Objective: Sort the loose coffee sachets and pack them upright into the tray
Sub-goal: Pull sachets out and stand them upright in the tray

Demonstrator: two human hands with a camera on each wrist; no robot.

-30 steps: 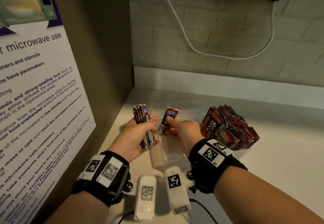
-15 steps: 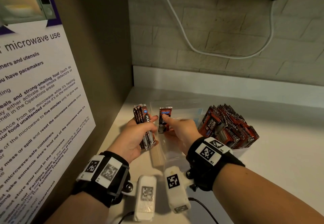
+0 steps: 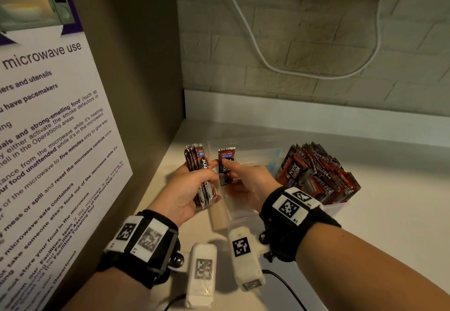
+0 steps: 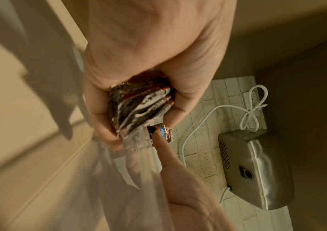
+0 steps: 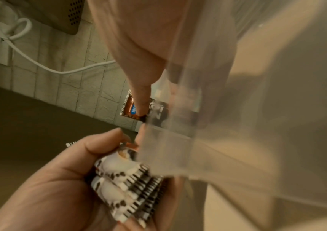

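Observation:
My left hand (image 3: 194,179) grips a stack of several dark red-and-black coffee sachets (image 3: 200,174), held upright just left of the clear plastic tray (image 3: 246,140). The right hand (image 3: 233,169) pinches a single sachet (image 3: 226,157) that stands upright at the tray's left end, its lower part behind the clear wall. The thumb lies on its near face. The other fingers show only blurred through the tray wall (image 5: 168,148). The stack (image 4: 142,106) and the single sachet (image 4: 163,132) almost touch. Many sachets (image 3: 316,174) stand packed in the tray's right part.
A tall side panel with a microwave-use poster (image 3: 48,140) stands close on the left. Behind is a brick-pattern wall with a looping white cable (image 3: 255,54) and a steel appliance (image 4: 257,168) mounted above. The pale counter (image 3: 377,237) stretches to the right.
The right hand has shifted the single sachet slightly left and turned it from tilted to upright at the tray's left end. The left hand holds its stack still.

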